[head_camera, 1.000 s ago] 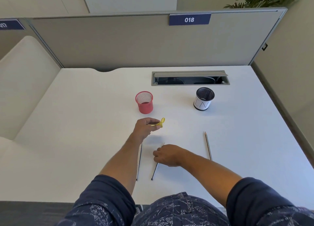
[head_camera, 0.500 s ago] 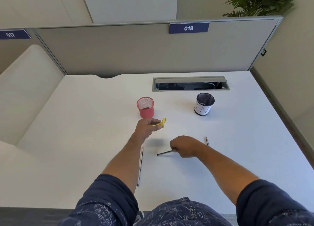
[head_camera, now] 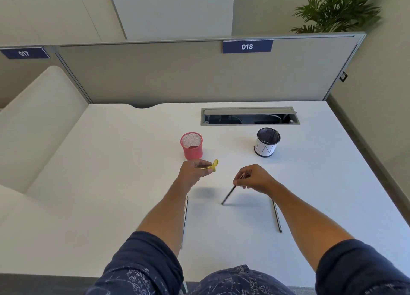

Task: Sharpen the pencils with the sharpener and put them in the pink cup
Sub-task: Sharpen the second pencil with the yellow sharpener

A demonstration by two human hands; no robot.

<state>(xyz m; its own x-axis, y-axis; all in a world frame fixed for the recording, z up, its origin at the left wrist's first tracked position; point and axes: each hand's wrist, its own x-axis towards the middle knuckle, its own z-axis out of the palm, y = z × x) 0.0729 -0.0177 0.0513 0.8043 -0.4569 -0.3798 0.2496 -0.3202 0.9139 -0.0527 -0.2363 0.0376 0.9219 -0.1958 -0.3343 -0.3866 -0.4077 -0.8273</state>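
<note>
Pencil (head_camera: 230,192) is pinched by right hand (head_camera: 255,179), long axis slanted, lower tip at 7 o'clock, near the counter (head_camera: 133,172). Sharpener (head_camera: 212,166) is gripped in left hand (head_camera: 192,172), at 9 o'clock from the right fingers (head_camera: 240,179). Pink cup (head_camera: 192,146) stands at 12 o'clock of the left hand.

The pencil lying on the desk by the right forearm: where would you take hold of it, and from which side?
Grip the right pencil at mid-shaft, coming from above with the thumb and fingertips pinching across its width. It lies flat on the desk, running near to far, so only its top and long sides are open. The far end is hidden under the right forearm, and the right hand already holds a pencil.
</note>
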